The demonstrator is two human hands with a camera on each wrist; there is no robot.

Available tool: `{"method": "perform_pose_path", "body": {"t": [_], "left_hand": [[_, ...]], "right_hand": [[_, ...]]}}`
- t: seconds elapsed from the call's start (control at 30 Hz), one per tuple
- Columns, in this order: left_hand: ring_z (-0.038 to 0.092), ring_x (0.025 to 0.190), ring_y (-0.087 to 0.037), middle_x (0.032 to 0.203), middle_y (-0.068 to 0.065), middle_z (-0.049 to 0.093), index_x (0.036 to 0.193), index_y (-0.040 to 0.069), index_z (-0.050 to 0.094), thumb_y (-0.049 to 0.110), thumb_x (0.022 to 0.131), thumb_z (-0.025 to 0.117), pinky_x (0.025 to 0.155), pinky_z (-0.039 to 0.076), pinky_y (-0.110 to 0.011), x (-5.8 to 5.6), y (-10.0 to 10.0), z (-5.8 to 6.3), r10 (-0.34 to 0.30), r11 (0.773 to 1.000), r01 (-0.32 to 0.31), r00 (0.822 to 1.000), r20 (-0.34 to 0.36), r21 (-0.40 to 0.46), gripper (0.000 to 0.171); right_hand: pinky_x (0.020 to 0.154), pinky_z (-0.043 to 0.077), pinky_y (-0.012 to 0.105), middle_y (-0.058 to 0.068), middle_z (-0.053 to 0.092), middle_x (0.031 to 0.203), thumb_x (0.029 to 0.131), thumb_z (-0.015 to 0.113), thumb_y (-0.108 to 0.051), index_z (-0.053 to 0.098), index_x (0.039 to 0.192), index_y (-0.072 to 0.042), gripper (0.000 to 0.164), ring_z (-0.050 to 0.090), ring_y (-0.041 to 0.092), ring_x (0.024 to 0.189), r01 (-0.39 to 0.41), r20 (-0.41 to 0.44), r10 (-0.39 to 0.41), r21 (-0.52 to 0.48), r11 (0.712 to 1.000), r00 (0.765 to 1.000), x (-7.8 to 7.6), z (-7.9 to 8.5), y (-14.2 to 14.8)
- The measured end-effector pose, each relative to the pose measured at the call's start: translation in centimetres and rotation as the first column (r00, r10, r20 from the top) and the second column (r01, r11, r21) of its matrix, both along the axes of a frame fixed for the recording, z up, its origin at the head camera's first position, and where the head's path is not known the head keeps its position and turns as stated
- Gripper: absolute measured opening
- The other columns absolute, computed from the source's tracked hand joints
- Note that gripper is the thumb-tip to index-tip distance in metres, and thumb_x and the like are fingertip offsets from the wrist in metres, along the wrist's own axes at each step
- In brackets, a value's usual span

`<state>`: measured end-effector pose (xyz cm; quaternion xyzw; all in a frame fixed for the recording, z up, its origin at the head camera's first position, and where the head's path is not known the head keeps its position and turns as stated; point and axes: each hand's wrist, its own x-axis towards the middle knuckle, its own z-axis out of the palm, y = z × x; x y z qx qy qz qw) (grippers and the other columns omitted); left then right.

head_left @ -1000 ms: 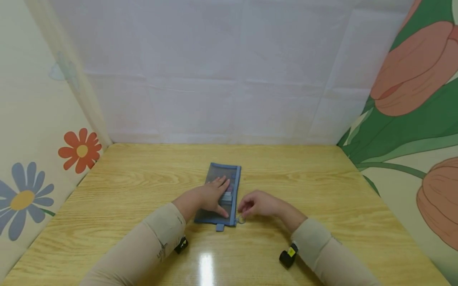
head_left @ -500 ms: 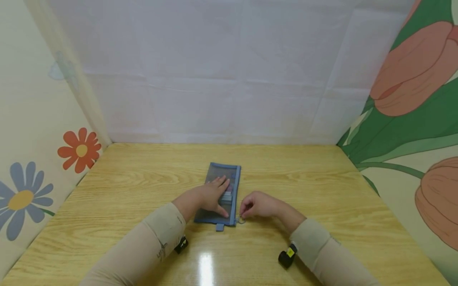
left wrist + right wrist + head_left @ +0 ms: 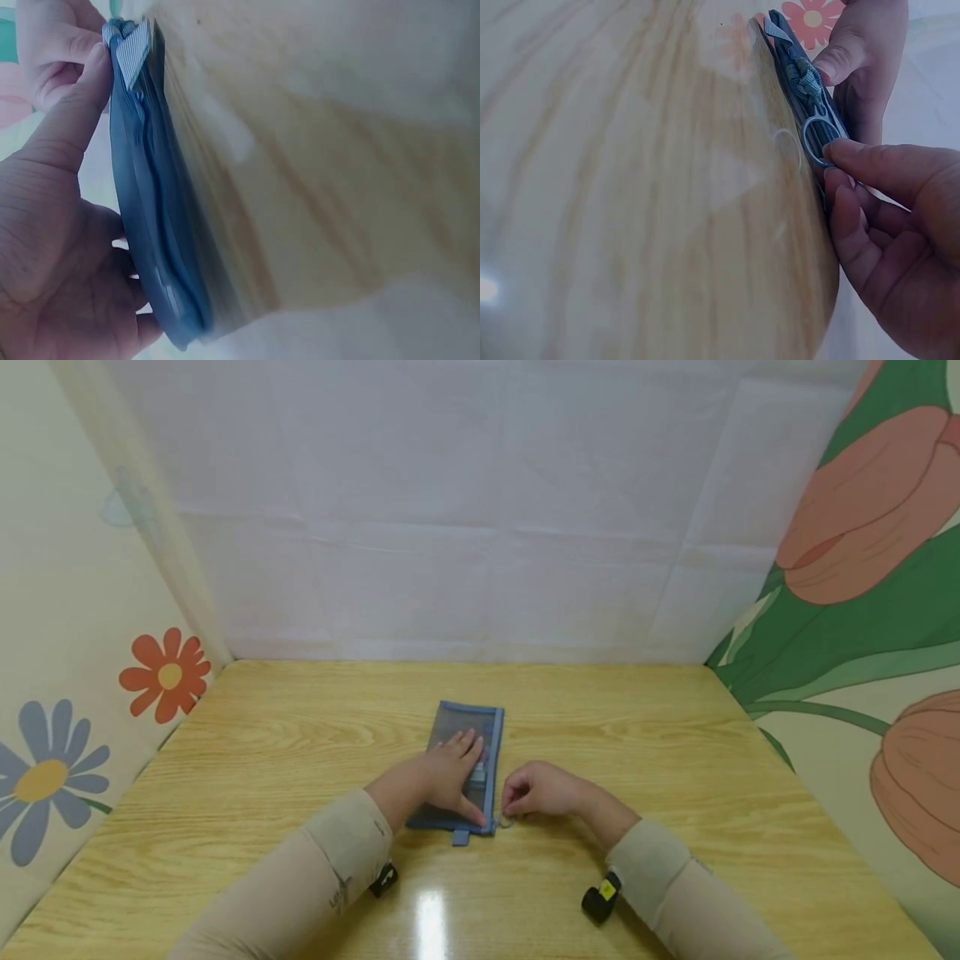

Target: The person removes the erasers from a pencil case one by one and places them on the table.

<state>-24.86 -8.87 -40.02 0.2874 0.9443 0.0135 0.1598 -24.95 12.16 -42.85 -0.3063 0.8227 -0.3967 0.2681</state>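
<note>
From my remote seat, L to R: L forearm angles in from lower L, L hand [image 3: 445, 774] palm-down on the blue mesh pouch [image 3: 459, 720], fingers spread, thumb toward the pouch's near R corner. Pouch lies flat approx. mid worktop [image 3: 300, 718], long axis running near-far, far end leaning slightly R; zip strip [image 3: 494, 768] along its R edge, small tab [image 3: 461, 837] poking out the near end toward me. Pull ring [image 3: 805, 139] at the near R corner. R forearm slants in from lower R, R hand [image 3: 543, 789] turned inward, thumb + fingertip pinching the ring.
</note>
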Motion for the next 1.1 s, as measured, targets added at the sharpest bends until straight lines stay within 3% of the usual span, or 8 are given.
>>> {"method": "perform_pose_path", "body": {"t": [0.33, 0.73, 1.1], "left_hand": [[0.003, 0.137, -0.035, 0.152, -0.018, -0.001, 0.147, 0.005, 0.005, 0.079, 0.056, 0.057, 0.107, 0.015, -0.048, 0.57, 0.41, -0.05, 0.047, 0.999, -0.046, 0.999, 0.007, -0.017, 0.129], [-0.002, 0.138, -0.033, 0.152, -0.014, -0.007, 0.147, 0.009, -0.001, 0.078, 0.051, 0.060, 0.107, 0.013, -0.049, 0.32, 0.58, 0.07, 0.082, 0.995, -0.080, 0.996, 0.045, -0.053, 0.133], [-0.002, 0.137, -0.034, 0.152, -0.014, -0.007, 0.147, 0.009, -0.002, 0.079, 0.048, 0.060, 0.107, 0.013, -0.049, 0.05, 0.63, -0.52, 0.079, 0.996, -0.077, 0.996, 0.036, -0.051, 0.136]], "right_hand": [[0.057, 0.048, 0.024, -0.002, 0.062, 0.070, 0.083, 0.063, -0.008, 0.066, 0.079, -0.005, 0.006, 0.055, 0.008, 0.062, -0.016, 0.008, 0.016, -0.004, 1.000, 1.000, 0.15, 0.06, -0.05], [0.059, 0.049, 0.027, -0.001, 0.060, 0.073, 0.087, 0.058, -0.009, 0.062, 0.080, -0.010, 0.008, 0.055, 0.011, 0.065, -0.047, -0.027, 0.048, 0.026, 0.999, 0.998, 0.11, 0.37, -0.26], [0.060, 0.050, 0.027, -0.001, 0.060, 0.075, 0.088, 0.057, -0.008, 0.060, 0.079, -0.010, 0.010, 0.058, 0.012, 0.067, -0.017, -0.060, 0.019, 0.035, 0.999, 0.998, 0.17, 0.30, -0.41]]}}
